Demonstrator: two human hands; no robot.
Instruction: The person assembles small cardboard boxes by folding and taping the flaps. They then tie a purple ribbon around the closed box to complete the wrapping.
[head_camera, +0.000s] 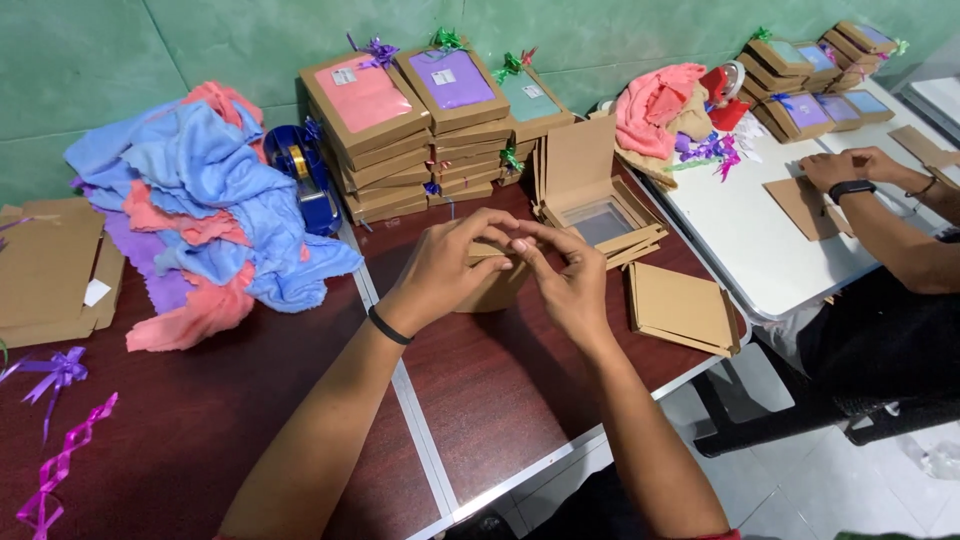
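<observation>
A small brown cardboard box (492, 286) stands on the dark red table (480, 400) in front of me. My left hand (445, 268) grips its left side and top, with a black band on the wrist. My right hand (565, 275) holds its right side, fingertips meeting the left hand's above the box. Most of the box is hidden behind my fingers.
Stacks of finished window boxes with bows (430, 120) stand at the back. A pile of blue, pink and purple cloths (205, 210) lies left, by a blue tape dispenser (305, 175). Flat cardboard blanks (682, 308) lie right. Another person's hands (850, 170) work cardboard on the white table (760, 240).
</observation>
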